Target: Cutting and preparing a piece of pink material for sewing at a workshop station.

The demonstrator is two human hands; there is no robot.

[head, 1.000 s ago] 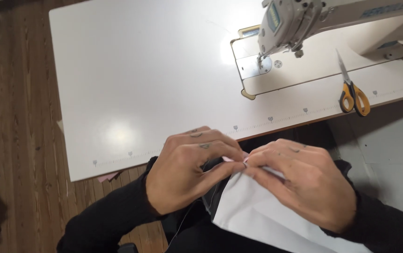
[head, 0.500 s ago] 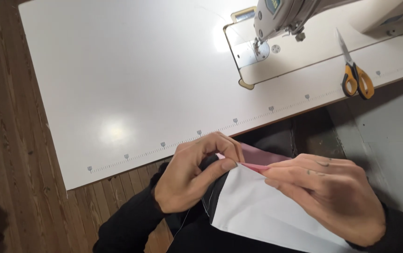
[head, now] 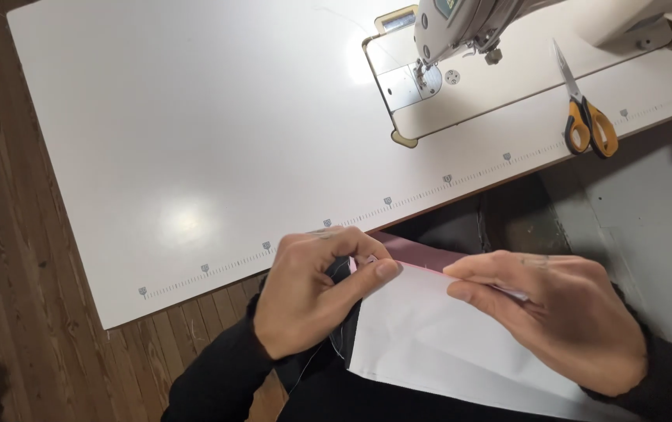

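A broad white sewing table fills the upper view, with a white sewing machine at its far right end and yellow-handled scissors lying beside it near the table's front edge. Below that edge, over the lap, a white fabric piece is stretched between both hands, a pink strip showing along its top edge. The left hand has thumb and fingers clamped on the left corner, seemingly with some dark cloth too, while the right hand pinches the top edge, fingers together.
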